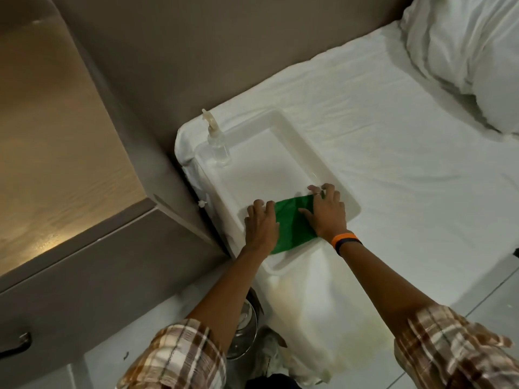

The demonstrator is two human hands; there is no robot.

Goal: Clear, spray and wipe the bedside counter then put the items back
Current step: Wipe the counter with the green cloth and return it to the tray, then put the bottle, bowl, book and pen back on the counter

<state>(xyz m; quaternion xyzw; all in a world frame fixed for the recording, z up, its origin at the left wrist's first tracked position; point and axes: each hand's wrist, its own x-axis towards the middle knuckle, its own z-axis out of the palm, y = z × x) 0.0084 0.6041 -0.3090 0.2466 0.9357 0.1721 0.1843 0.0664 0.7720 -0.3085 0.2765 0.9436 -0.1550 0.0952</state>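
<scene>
Both arms reach toward 12 o'clock; left grip (261,223) and right grip (327,210) lie flat, fingers spread, palms down.

Bed (379,164), white sheet, w/ tray at near-left corner; counter alongside.

Bed: white plastic tray (283,127) lies directly on sheet, just beside wall; white pillow (471,60) at far-right end, well apart from tray. Tray holds clear spray bottle (217,141), upright, far-left corner; green cloth (292,223) flat at near end. Bedside counter (50,136), wood-grain top, left of bed, nothing on visible part.
</scene>
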